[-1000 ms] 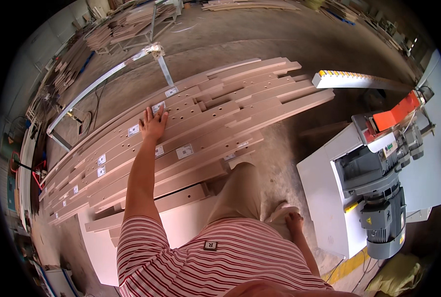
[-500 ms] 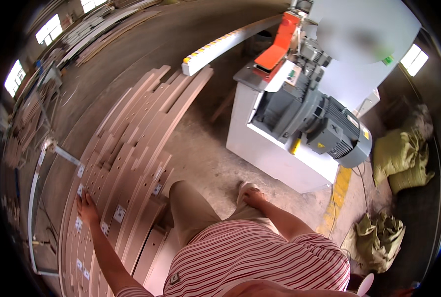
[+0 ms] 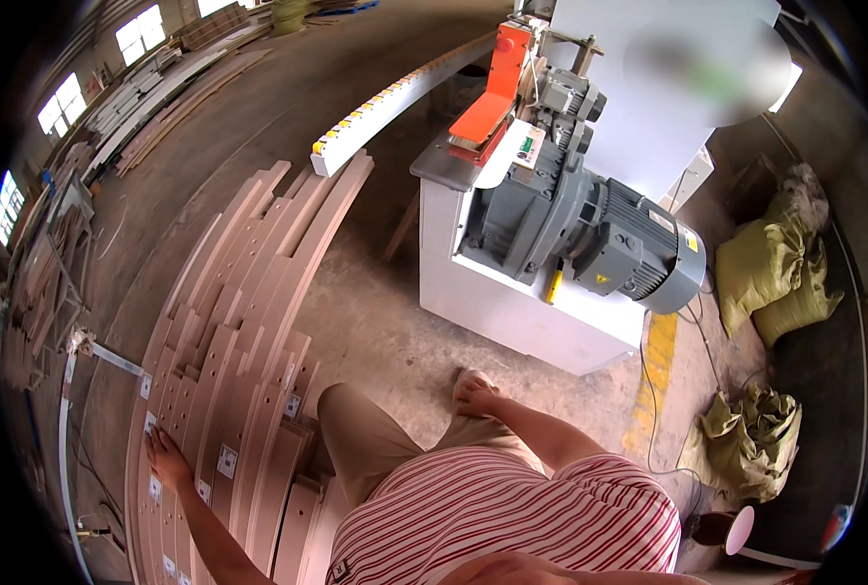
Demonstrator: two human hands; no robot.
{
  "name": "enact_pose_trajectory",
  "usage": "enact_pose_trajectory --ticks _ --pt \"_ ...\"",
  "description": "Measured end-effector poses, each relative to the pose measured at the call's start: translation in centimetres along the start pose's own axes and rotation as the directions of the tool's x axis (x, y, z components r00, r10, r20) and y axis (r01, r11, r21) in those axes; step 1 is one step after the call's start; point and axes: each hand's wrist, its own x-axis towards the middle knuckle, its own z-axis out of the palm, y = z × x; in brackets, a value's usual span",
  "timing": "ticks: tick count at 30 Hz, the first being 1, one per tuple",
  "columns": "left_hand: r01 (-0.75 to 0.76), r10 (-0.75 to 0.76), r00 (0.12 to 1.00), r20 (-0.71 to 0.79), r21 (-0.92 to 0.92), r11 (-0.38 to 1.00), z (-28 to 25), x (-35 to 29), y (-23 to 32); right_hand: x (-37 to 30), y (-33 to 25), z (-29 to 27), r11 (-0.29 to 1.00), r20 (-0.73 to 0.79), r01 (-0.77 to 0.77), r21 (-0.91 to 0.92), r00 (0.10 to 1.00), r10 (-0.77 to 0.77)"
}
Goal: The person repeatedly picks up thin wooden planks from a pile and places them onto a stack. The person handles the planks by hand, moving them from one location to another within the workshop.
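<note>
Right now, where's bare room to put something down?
Bare grey concrete floor shows between stacked brown flat boards and the white boxy machine base; more lies beyond the boards, toward the long pale planks. A grey ribbed motor crowds the base; the left hand rests on the uneven boards.

This is looking like a woodworking workshop: drilled boards are lying under the left hand, a motor-driven machine is standing beyond the right hand, and long planks are lying far ahead of both.
</note>
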Motion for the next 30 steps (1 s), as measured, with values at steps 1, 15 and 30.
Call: enact_pose_trajectory --ticks 1,15,30 --pt "-0.005 0.005 1.0 -0.001 -0.002 1.0 0.1 0.0 0.0 0.1 0.0 0.1 1.0 0.006 0.004 -0.012 1.0 -0.004" --pt "-0.059 0.053 0.996 -0.076 -0.084 0.995 0.2 0.0 -0.3 -0.6 -0.9 -1.1 1.0 0.065 -0.004 -0.028 0.998 0.006" --pt "-0.038 0.033 0.997 -0.074 -0.063 0.997 1.0 0.3 -0.9 -1.0 -1.0 -1.5 1.0 0.055 -0.01 0.003 0.998 0.01"
